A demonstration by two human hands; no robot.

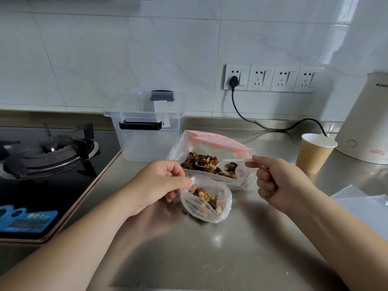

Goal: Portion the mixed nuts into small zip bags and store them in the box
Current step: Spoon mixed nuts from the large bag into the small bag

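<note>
A large clear bag with a pink zip strip (218,141) lies open on the steel counter, full of mixed nuts (201,161). My right hand (279,183) pinches the handle of a clear plastic spoon (228,163) whose bowl sits among those nuts. In front of it, a small zip bag (206,203) holds a portion of nuts, and my left hand (161,183) pinches its rim and keeps the mouth open. A clear storage box (147,135) with black latches and its lid on stands behind, to the left.
A gas hob (48,152) fills the left side beside the counter edge. A paper cup (316,152) and a white kettle (365,122) stand at the right, with a black cable (273,128) running to the wall sockets. Spare clear bags (365,204) lie at the right edge.
</note>
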